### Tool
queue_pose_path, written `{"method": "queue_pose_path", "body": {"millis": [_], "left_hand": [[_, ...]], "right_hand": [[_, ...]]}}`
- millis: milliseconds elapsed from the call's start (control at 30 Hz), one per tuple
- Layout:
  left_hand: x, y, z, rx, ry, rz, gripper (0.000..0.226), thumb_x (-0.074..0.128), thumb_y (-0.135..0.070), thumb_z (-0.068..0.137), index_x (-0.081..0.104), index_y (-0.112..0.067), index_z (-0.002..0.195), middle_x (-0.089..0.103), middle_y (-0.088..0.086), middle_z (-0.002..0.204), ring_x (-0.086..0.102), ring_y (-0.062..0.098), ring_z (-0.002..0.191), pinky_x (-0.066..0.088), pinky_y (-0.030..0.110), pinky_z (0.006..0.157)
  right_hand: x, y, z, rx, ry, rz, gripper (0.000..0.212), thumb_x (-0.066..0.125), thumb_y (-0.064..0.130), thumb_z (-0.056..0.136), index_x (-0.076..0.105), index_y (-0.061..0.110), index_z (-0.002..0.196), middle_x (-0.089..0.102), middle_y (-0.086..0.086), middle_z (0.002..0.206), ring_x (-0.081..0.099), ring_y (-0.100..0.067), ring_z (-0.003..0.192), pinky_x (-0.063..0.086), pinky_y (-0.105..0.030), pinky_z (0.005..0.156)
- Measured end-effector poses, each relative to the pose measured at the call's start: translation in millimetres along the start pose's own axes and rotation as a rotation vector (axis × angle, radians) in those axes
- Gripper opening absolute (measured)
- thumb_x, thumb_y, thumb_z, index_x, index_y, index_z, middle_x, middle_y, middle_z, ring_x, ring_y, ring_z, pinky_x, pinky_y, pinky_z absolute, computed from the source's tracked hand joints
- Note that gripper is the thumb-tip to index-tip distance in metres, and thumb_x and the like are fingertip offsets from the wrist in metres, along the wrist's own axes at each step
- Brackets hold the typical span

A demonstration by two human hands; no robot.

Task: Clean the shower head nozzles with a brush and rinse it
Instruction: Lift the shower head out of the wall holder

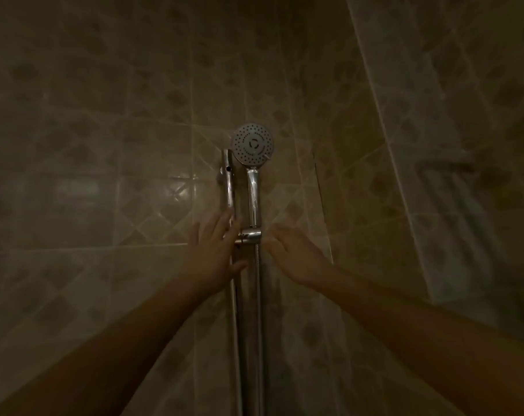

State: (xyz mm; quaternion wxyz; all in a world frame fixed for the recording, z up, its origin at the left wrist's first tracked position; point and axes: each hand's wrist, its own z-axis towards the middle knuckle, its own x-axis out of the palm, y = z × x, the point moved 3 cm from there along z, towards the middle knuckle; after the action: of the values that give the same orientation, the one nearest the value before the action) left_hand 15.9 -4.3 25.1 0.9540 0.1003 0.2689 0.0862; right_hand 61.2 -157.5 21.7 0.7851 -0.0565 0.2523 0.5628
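Spreading straight fingers wide, the left hand [215, 253] sits just left of the bracket [250, 235], over the chrome rail [229, 181], holding nothing. The shower head [252, 144] stands upright in the bracket, its round nozzle face above it, turned toward the camera. The hose [258, 295] hangs below the bracket. Just right of the bracket, the blurred right hand [296, 253] has loosely open fingers and holds nothing.

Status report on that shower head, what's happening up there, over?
Left hand open, fingers at the rail. Right hand open, beside the holder. Shower head seated in holder, untouched. Nothing held, nothing blocking.
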Motion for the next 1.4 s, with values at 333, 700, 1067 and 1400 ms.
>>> {"method": "queue_pose_path", "body": {"millis": [333,700,1067,1400], "left_hand": [[46.1,18.2,38.7,0.138,-0.225,-0.027,0.061,0.067,-0.033,0.077,0.043,-0.025,0.133,0.051,-0.003,0.13,0.045,0.022,0.115,0.041,0.034,0.09],[56.5,24.1,54.2,0.161,-0.425,-0.039,0.05,0.077,-0.037,0.062,0.061,-0.026,0.108,0.061,-0.004,0.097,0.053,0.022,0.085,0.042,0.032,0.067],[42.1,5.6,43.6,0.051,-0.29,-0.009,0.034,0.055,-0.041,0.082,0.06,-0.023,0.11,0.06,0.0,0.111,0.052,0.026,0.106,0.04,0.041,0.09],[35.0,-78.4,-17.8,-0.238,-0.024,-0.838,0.051,0.03,-0.057,0.088,0.051,-0.024,0.12,0.055,-0.004,0.119,0.049,0.018,0.117,0.039,0.035,0.099]], "right_hand": [[50.4,-40.9,77.6,0.182,-0.049,0.195,0.04,0.05,0.045,0.09,0.054,0.015,0.116,0.064,-0.005,0.112,0.06,-0.02,0.101,0.048,-0.038,0.091],[43.7,-45.2,108.6,0.282,-0.223,0.298,0.028,0.056,0.029,0.091,0.06,0.004,0.1,0.066,-0.011,0.096,0.065,-0.026,0.092,0.053,-0.044,0.086],[-20.3,-42.9,90.9,0.434,-0.249,0.517,0.027,0.059,0.02,0.091,0.056,0.004,0.112,0.062,-0.013,0.098,0.063,-0.019,0.079,0.058,-0.029,0.059],[-85.5,-14.8,-3.2,0.425,0.049,0.22,0.035,0.07,0.032,0.082,0.05,0.014,0.105,0.07,-0.003,0.089,0.069,-0.013,0.073,0.056,-0.032,0.073]]}}
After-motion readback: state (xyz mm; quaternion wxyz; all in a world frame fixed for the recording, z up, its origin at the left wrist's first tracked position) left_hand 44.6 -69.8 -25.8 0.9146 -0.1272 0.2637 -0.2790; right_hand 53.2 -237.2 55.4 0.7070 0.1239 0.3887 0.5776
